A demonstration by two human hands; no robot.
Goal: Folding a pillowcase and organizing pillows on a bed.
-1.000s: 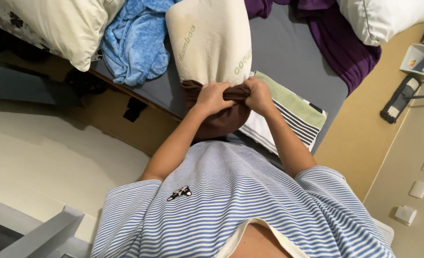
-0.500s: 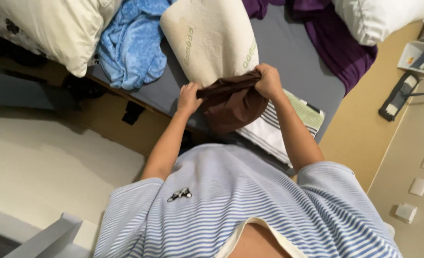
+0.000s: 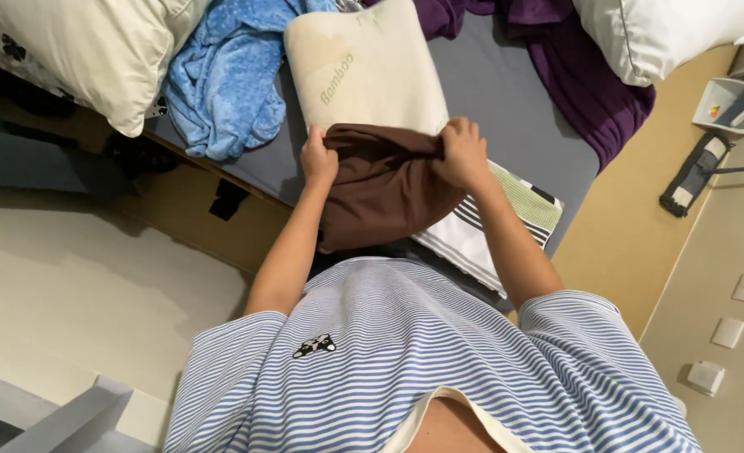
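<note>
— Where's the brown pillowcase (image 3: 386, 186)?
— Pulled over the near end of the cream foam pillow (image 3: 364, 71), on the grey bed (image 3: 519, 105).
— Grip?
— Left hand (image 3: 318, 159) and right hand (image 3: 462, 152) both clenched on its open edge.
— Nearby?
— Blue blanket (image 3: 225, 80) left, striped cloth (image 3: 494, 222) right.

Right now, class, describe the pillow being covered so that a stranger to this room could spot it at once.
Start at the bed with the grey sheet. The pillow lies in its middle, between a crumpled blue blanket and purple bedding. It is the cream, contoured one whose near end sits in a brown pillowcase held by the left hand and right hand; the other pillows are plumper and uncovered.
</note>
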